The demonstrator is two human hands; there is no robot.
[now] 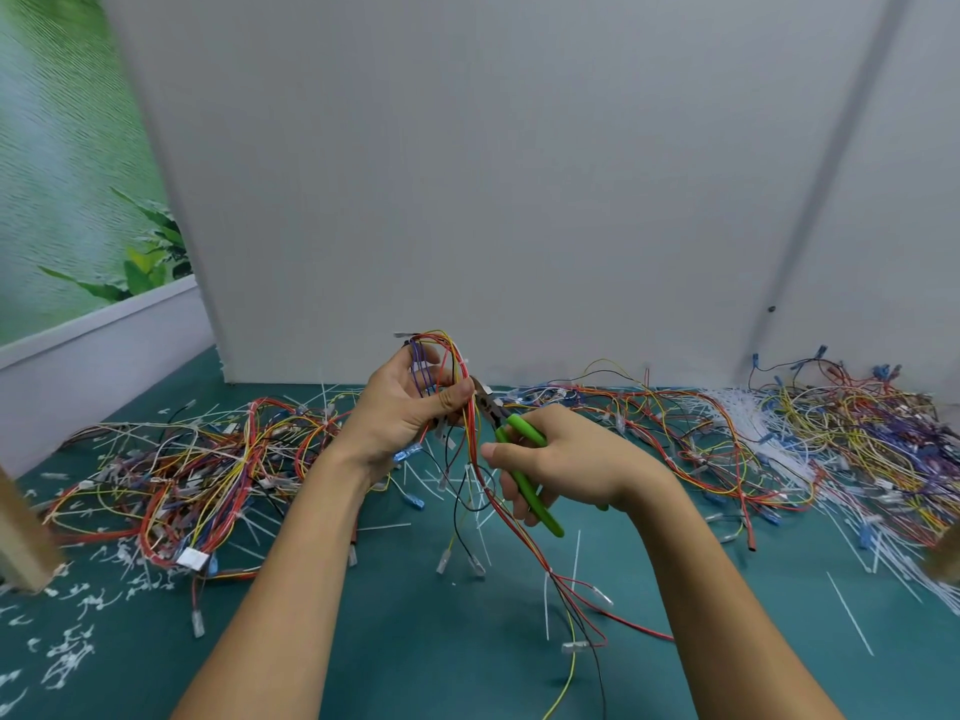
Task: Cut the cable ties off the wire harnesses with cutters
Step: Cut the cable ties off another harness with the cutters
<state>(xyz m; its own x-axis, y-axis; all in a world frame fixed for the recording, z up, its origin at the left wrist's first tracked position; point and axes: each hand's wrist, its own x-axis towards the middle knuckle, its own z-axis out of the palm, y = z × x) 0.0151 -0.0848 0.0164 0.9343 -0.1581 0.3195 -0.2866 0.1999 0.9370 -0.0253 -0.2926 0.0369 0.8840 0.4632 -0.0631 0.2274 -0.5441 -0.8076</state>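
Note:
My left hand (410, 402) grips a wire harness (480, 491) of red, yellow, purple and black wires, lifted above the green table. The wires loop over my fingers and hang down toward the mat, with white connectors at their ends. My right hand (566, 462) holds green-handled cutters (524, 470); their metal jaws (488, 402) point up-left and meet the bundle right beside my left thumb. A white cable tie (546, 605) hangs from the lower part of the harness.
A heap of harnesses (197, 470) lies at the left, another heap (831, 433) at the right. Cut white ties (78, 646) litter the green mat (415, 641). A grey partition (519, 200) stands behind. A wooden post (21, 537) rises at the left edge.

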